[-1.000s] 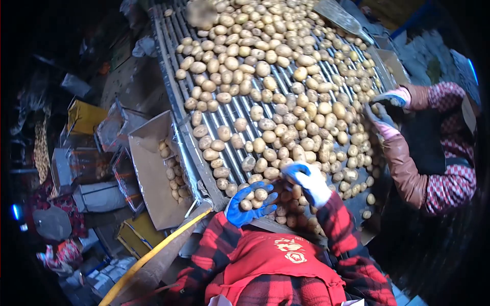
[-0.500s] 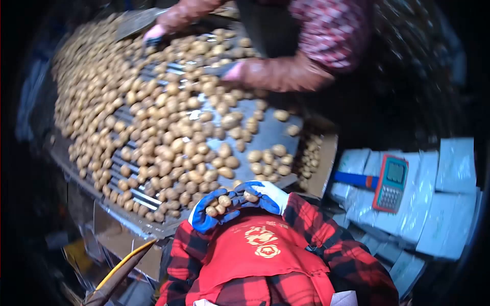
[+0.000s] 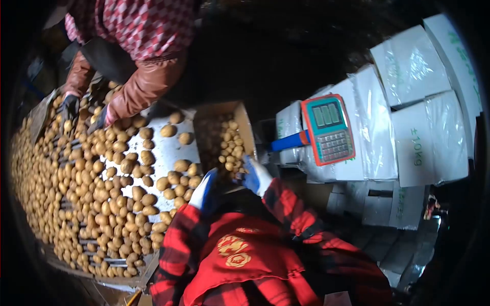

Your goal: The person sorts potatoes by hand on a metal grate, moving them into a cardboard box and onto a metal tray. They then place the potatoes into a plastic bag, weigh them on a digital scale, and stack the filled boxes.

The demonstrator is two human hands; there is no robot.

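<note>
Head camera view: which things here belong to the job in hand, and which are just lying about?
Part of the work, it seems:
left hand
right hand
open cardboard box
potatoes

Likely just nearby:
white boxes
keypad display, untouched, role unclear

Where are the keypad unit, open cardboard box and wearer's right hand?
Keypad unit (image 3: 329, 129): head view, panel between screen and keys.
Open cardboard box (image 3: 245, 125): head view, bare inner wall.
Right hand (image 3: 258, 177): head view, back of the glove.
</note>
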